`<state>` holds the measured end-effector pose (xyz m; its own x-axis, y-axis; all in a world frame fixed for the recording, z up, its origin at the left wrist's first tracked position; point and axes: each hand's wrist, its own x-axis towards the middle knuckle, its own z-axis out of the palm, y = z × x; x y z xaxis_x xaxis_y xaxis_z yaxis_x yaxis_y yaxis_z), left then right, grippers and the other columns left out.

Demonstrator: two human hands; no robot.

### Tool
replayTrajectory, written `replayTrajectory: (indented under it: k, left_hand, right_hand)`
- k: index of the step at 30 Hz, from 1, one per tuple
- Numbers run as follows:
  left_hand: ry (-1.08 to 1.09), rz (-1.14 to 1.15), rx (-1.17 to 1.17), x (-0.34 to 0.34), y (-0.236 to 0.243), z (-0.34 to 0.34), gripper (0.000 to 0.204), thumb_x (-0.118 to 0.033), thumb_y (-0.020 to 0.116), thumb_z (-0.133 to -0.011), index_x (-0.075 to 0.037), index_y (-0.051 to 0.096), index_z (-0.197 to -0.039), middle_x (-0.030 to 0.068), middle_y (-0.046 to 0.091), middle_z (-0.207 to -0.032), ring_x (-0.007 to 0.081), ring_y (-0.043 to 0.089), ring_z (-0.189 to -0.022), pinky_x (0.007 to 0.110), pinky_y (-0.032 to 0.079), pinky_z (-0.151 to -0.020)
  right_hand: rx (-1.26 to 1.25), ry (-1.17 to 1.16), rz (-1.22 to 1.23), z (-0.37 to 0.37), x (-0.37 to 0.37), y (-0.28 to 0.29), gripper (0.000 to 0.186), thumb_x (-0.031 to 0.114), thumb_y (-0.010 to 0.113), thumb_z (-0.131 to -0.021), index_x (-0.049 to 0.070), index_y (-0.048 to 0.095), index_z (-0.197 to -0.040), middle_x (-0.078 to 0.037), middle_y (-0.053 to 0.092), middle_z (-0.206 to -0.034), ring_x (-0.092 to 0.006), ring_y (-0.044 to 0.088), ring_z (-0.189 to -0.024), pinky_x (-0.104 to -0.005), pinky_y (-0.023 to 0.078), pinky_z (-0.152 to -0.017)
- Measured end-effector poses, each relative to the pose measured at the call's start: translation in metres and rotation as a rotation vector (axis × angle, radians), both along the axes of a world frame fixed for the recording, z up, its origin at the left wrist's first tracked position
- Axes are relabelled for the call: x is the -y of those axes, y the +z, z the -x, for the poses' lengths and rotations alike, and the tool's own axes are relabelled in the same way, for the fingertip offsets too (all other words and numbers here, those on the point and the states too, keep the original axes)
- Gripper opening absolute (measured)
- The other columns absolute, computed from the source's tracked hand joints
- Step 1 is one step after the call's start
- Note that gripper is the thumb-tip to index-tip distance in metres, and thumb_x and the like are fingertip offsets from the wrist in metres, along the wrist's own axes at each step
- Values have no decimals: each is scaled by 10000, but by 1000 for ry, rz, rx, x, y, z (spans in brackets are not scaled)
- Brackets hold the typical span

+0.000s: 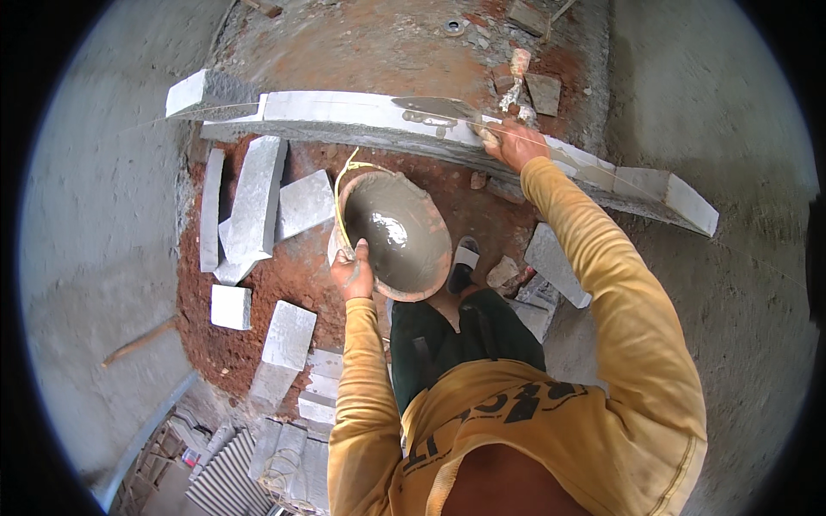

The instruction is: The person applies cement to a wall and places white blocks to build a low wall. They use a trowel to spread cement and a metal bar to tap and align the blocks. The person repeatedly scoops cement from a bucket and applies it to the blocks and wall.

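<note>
Yellow shirt (508, 404) nearest. Mortar basin (440, 242) before dark trousers (456, 340) — judged heavy, sloshy; best held by opposite rim edges. Left grip (354, 272) pinches its rim; right grip (520, 144) at block course (335, 107) — closure cannot be told.

Head-worn fisheye view, from above, facing steeply down, near bowl (439, 242)

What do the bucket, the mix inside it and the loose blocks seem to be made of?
Bucket: perhaps plastic or rubber, dull reddish-brown with grey smears.
Mix: probably wet cement mortar, smooth and grey with a bright sheen.
Loose blocks: likely lightweight concrete, matte pale grey with crisp edges.
</note>
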<state>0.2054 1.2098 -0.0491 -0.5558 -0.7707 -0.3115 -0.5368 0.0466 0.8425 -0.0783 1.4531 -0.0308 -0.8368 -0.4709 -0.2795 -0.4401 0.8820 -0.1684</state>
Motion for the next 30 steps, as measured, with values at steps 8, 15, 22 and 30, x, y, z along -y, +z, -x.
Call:
replayTrajectory:
  k: [8,15,22,30]
  left_hand:
    - [-91,148,204,9,11,1,331,-259,701,-823,55,609,-775,200,631,-682,249,615,-623,384,486,-634]
    - [-276,247,303,-28,45,29,375,-317,704,-819,32,589,-747,216,601,-656,317,597,-603,409,478,-605]
    - [-268,112,169,-23,26,38,324,-260,707,-835,32,598,-746,106,613,-647,150,513,-580,355,451,-579]
    - [-24,-44,42,-13,-11,23,295,-204,693,-843,84,634,-875,147,660,-740,164,580,-670,342,482,-669]
  right_hand:
    - [297,58,15,-43,-2,28,403,463,635,-803,180,677,-1086,-161,690,-957,-354,659,-880,-449,520,-806]
    - [616,190,-234,-136,25,-23,386,364,598,-818,53,694,-1025,-193,679,-1038,-334,660,-971,-434,524,-854]
    - [982,-94,213,-134,-20,-42,398,381,696,-763,62,720,-1001,-147,692,-937,-267,673,-787,-387,538,-698]
    - [976,-338,457,-42,-34,21,372,364,701,-785,111,721,-1057,-81,669,-792,-176,630,-699,-332,508,-616]
